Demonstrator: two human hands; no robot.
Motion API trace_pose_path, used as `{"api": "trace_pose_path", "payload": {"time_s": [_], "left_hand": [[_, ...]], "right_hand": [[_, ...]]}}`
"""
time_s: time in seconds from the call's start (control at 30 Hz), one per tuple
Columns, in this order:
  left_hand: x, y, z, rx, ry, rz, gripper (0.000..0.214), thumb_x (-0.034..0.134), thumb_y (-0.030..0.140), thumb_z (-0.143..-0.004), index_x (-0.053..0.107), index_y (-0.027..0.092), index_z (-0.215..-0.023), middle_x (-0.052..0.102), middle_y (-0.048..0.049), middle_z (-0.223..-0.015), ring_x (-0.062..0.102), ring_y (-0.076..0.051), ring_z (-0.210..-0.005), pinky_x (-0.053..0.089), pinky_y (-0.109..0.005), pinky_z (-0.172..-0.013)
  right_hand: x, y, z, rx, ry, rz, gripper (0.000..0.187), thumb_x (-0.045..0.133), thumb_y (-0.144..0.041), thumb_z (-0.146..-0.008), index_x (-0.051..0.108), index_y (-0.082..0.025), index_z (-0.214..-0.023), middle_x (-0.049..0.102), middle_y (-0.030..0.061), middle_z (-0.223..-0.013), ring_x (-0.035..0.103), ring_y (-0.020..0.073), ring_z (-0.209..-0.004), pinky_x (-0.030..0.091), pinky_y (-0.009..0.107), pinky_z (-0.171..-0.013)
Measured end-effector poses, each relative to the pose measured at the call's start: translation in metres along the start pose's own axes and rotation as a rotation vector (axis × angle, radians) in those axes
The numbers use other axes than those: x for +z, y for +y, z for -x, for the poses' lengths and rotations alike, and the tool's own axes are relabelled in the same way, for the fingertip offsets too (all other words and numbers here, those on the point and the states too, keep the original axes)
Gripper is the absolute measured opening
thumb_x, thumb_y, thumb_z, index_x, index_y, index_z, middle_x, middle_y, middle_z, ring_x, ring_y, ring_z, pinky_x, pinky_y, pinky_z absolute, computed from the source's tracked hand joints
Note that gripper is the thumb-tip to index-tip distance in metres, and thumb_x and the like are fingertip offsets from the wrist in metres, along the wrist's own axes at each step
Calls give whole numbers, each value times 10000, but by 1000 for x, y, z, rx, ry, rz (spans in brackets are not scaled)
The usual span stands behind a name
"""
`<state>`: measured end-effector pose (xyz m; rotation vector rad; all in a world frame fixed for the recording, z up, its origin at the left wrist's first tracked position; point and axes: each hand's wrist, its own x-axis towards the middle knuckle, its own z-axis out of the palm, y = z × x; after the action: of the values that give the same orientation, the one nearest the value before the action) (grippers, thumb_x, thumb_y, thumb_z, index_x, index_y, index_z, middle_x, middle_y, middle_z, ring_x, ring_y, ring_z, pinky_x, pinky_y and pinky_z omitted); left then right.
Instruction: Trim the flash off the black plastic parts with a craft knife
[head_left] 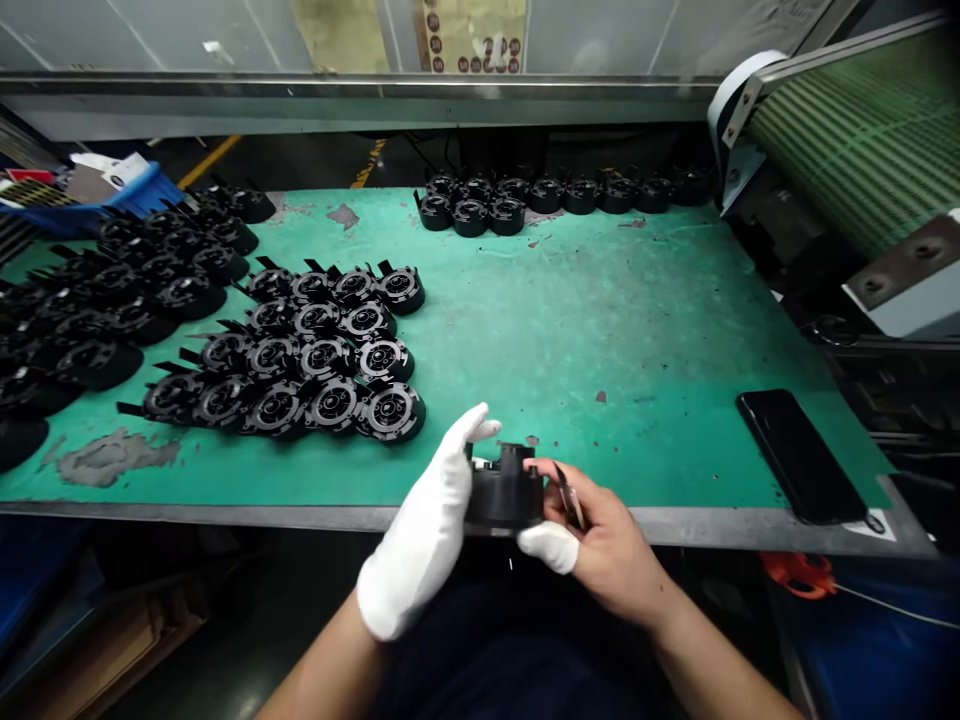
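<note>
Black plastic part [504, 494] between both hands [420, 540] [611, 548]

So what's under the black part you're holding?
A white-gloved thumb props the black part from below, left hand around it. Its bottom is hidden. Right hand pinches a thin tool beside it.

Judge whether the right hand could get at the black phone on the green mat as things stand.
Probably yes: the phone lies flat near the right hand, nothing between them, though that hand holds a small tool.
</note>
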<state>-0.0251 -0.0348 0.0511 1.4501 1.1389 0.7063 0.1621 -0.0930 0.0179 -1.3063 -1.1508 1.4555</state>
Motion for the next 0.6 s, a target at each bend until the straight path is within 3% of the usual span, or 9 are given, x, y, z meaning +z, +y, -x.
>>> {"api": "trace_pose_path", "payload": {"time_s": [0.1, 0.17, 0.23, 0.33, 0.4, 0.5, 0.6], "left_hand": [[7, -3, 28, 187, 152, -132, 654, 421, 701, -948, 512, 272, -1433, 535, -101, -1455, 530, -290, -1342, 440, -442, -1152], [13, -16, 41, 262, 250, -193, 413, 565, 552, -959, 640, 269, -1249, 633, -74, -1277, 610, -246, -1208, 498, -387, -1068], [18, -33, 46, 278, 285, -279, 189, 635, 358, -960, 682, 264, -1117, 679, -42, -1121, 654, -199, -1068, 537, -340, -968], [21, -57, 45, 346, 294, -483, 206, 707, 234, -902, 679, 244, -1106, 695, -34, -1067, 649, -201, -1037, 490, -418, -1055], [22, -66, 42, 392, 296, -557, 237, 709, 210, -889, 664, 223, -1122, 694, -41, -1071, 643, -208, -1043, 401, -514, -1156], [21, -70, 39, 370, 281, -545, 240, 674, 189, -899, 643, 197, -1137, 681, -50, -1082, 648, -201, -1025, 352, -566, -1198], [21, -69, 38, 344, 269, -521, 231, 668, 177, -892, 645, 189, -1121, 671, -45, -1057, 649, -195, -1007, 370, -569, -1193]], "right_hand": [[27, 10, 23, 126, 124, -207, 549, 724, -493, -872, 604, -253, -1350, 465, -38, -732, 451, 145, -651, 440, 287, -642], [38, 18, 41, 200, 94, -240, 549, 700, -523, -881, 607, -240, -1342, 489, -29, -742, 474, 156, -664, 449, 296, -650], [40, 27, 57, 253, 67, -197, 572, 673, -541, -896, 577, -240, -1373, 538, -13, -798, 512, 165, -699, 466, 300, -677], [27, 44, 74, 305, 82, -115, 488, 469, -553, -1004, 592, -240, -1359, 599, 24, -885, 574, 184, -785, 496, 325, -764], [19, 54, 75, 320, 49, -73, 483, 369, -532, -1040, 666, -225, -1264, 621, 40, -871, 599, 204, -827, 498, 351, -818], [15, 63, 62, 275, -14, -55, 418, 452, -498, -1018, 726, -212, -1152, 674, 65, -919, 625, 248, -941, 474, 390, -914], [21, 68, 46, 212, -17, -46, 378, 465, -465, -1013, 736, -206, -970, 671, 46, -853, 612, 239, -859, 472, 362, -832]]}}
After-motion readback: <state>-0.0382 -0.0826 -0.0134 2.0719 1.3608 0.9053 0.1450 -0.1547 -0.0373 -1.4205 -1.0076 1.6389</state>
